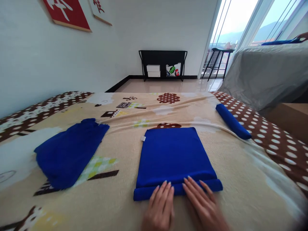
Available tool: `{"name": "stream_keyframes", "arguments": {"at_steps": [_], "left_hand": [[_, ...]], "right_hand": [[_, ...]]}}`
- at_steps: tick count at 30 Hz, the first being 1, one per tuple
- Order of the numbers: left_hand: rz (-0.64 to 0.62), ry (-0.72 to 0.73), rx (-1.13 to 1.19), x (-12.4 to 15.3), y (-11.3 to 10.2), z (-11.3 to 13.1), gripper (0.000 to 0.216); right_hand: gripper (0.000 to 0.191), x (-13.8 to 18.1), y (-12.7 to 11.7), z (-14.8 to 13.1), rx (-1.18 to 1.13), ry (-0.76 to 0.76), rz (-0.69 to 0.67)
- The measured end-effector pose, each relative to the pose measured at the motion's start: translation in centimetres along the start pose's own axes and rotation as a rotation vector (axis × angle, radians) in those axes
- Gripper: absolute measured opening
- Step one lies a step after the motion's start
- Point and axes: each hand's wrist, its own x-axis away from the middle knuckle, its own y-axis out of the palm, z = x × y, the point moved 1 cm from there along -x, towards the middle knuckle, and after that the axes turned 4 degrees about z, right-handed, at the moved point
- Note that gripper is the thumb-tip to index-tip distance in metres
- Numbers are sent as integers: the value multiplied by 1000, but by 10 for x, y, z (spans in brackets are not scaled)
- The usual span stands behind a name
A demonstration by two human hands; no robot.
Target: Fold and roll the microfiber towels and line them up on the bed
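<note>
A blue towel (175, 150) lies spread in front of me, its near edge rolled into a tube. A small white tag (143, 138) sticks out at its left side. My left hand (159, 207) rests on the middle of the rolled edge, fingers stretched out flat. To its right my right hand (203, 203) lies on the same roll, its fingers also straight and a little spread. Thumbs and palms are partly hidden or blurred. On the left is a crumpled blue cloth (71, 152). A finished-looking blue roll (233, 122) lies at the right.
A patterned cream blanket (125, 154) with brown dotted borders covers the surface under the towels. Beyond stand a black rack (163, 59) and a black stool (218, 61). At the far right, another person's hand (303, 37) touches blue cloth (280, 42) on a grey covered object (269, 69).
</note>
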Motion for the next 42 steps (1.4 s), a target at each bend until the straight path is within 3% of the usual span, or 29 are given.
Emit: {"name": "stream_keyframes", "arguments": {"at_steps": [3, 8, 10, 13, 18, 22, 26, 28, 30, 33, 35, 38, 42], "left_hand": [[-54, -1, -31, -10, 9, 4, 40], [-109, -124, -109, 29, -8, -42, 47], [-86, -210, -151, 38, -14, -50, 49], [-60, -232, -163, 26, -14, -36, 50], [-102, 39, 3, -13, 0, 1, 45], [-165, -26, -73, 2, -2, -21, 46], [-117, -192, -144, 30, -12, -49, 45], [-73, -251, -179, 27, -11, -44, 43], [-80, -223, -140, 10, -6, -28, 45], [-167, -108, 20, -20, 8, -3, 50], [-234, -98, 61, -29, 14, 0, 51], [-310, -157, -16, -17, 13, -22, 54], [-321, -260, -131, 18, 1, -61, 56]], "right_hand": [[52, -11, 4, -6, -22, -26, -64], [59, 28, -3, 45, 61, 143, -128], [59, 37, -5, 54, 91, 195, -110], [55, 24, -4, 36, 92, 182, -68], [50, -20, 3, -11, -56, -10, -135], [55, -3, 6, 14, -35, 105, -183], [60, 28, 3, 48, 80, 255, -155], [60, 24, 1, 44, 105, 273, -115], [57, 7, 1, 24, 86, 230, -94], [54, -22, 6, -7, -26, 83, -139], [55, -28, 11, -11, -71, 64, -182], [60, -11, 15, 14, -34, 182, -220], [66, 28, 10, 61, 11, 282, -247]]}}
